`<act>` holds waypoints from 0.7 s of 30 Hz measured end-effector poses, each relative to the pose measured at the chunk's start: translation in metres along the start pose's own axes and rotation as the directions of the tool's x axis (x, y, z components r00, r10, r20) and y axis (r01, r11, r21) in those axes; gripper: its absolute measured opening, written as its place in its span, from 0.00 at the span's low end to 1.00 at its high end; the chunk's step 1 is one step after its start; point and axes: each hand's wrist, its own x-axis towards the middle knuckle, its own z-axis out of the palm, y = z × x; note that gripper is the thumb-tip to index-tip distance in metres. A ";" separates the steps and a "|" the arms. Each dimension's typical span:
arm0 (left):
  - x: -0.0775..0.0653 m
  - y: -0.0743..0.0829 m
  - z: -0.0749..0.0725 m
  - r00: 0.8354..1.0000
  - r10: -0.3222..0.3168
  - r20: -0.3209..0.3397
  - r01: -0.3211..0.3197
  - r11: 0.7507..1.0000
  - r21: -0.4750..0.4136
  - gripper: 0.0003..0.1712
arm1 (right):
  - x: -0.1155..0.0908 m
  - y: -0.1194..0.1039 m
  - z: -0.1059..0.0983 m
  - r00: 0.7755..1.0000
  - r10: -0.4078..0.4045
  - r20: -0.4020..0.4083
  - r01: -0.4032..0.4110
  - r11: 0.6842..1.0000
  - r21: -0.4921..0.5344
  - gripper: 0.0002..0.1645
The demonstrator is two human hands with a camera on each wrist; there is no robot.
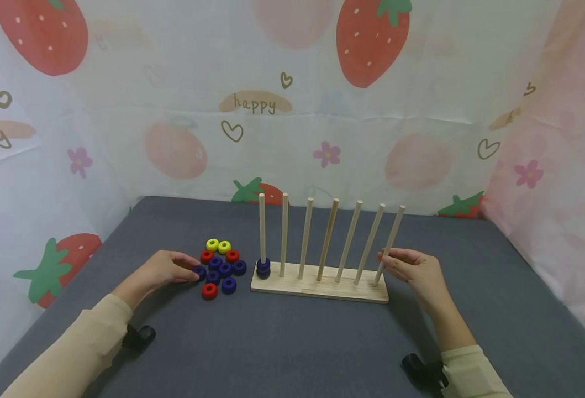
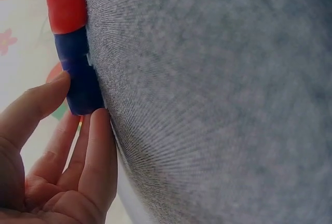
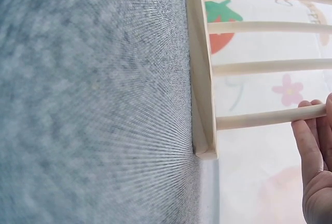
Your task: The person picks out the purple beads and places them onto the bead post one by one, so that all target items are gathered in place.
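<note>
Blue ring (image 1: 199, 275) and a peg (image 1: 394, 229), both pinched

So the left hand (image 1: 165, 271) has thumb and fingertips clamped on that blue ring, at the 9 o'clock edge of a loose ring cluster (image 1: 225, 273); two yellow rings (image 1: 212, 249) sit at its 12 o'clock; right hand (image 1: 416, 271) pinches the peg at the 3 o'clock end of the wooden stand (image 1: 322, 290); two stacked blue rings (image 1: 263, 272) circle the 9 o'clock peg (image 1: 262, 226).

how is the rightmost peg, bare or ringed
Bare: no ring shows on the peg; the right hand pinches it above the base.
</note>
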 end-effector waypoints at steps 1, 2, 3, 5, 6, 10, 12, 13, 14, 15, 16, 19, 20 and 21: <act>0.000 0.000 0.000 1.000 0.001 0.000 -0.001 1.000 -0.001 0.26 | 0.000 0.000 0.000 1.000 0.000 0.000 0.000 1.000 -0.002 0.27; 0.000 0.000 -0.001 1.000 0.004 0.001 -0.004 1.000 -0.002 0.26 | 0.000 0.000 0.000 1.000 0.000 0.001 0.000 1.000 -0.003 0.27; -0.001 0.000 -0.001 1.000 0.004 0.001 -0.004 1.000 -0.001 0.26 | 0.000 0.000 0.000 1.000 0.000 0.001 0.000 1.000 -0.002 0.27; -0.001 0.001 -0.002 1.000 0.001 -0.005 -0.001 1.000 -0.001 0.26 | 0.000 0.001 0.000 1.000 -0.001 0.004 0.001 1.000 0.001 0.27; -0.001 0.001 -0.003 1.000 0.001 -0.007 -0.001 1.000 -0.003 0.26 | 0.000 0.001 0.000 1.000 -0.001 0.005 0.001 1.000 0.002 0.27; 0.000 0.005 -0.006 1.000 -0.002 -0.029 0.002 1.000 -0.010 0.26 | 0.001 0.001 0.000 1.000 0.002 0.007 -0.002 1.000 0.011 0.28; -0.001 0.010 -0.008 0.999 0.006 -0.037 -0.006 1.000 -0.004 0.27 | 0.001 0.001 0.000 1.000 0.003 0.005 -0.003 1.000 0.015 0.28; -0.001 0.013 -0.009 0.999 0.009 -0.042 -0.009 1.000 0.003 0.27 | 0.001 0.000 0.000 1.000 0.003 0.004 -0.003 1.000 0.016 0.28; -0.002 0.016 -0.010 0.999 0.017 -0.043 -0.016 1.000 0.012 0.27 | 0.001 0.000 0.000 1.000 0.003 0.003 -0.003 1.000 0.015 0.27; -0.003 0.019 -0.011 0.999 0.026 -0.048 -0.025 1.000 0.019 0.27 | 0.001 0.000 0.000 1.000 0.003 0.002 -0.003 1.000 0.016 0.27; -0.004 0.022 -0.012 0.998 0.035 -0.047 -0.034 0.999 0.013 0.28 | 0.001 0.000 0.000 1.000 0.002 0.002 -0.002 1.000 0.017 0.26; -0.006 0.031 -0.015 0.997 0.063 -0.045 -0.063 0.998 -0.002 0.29 | 0.001 0.000 0.000 1.000 0.001 0.001 -0.001 1.000 0.018 0.24; -0.006 0.033 -0.016 0.996 0.074 -0.045 -0.074 0.997 -0.001 0.29 | 0.001 0.000 0.000 1.000 0.002 0.002 -0.002 1.000 0.019 0.23; -0.007 0.035 -0.017 0.996 0.083 -0.045 -0.083 0.997 -0.003 0.30 | 0.001 0.000 0.000 1.000 0.002 0.001 -0.002 1.000 0.020 0.24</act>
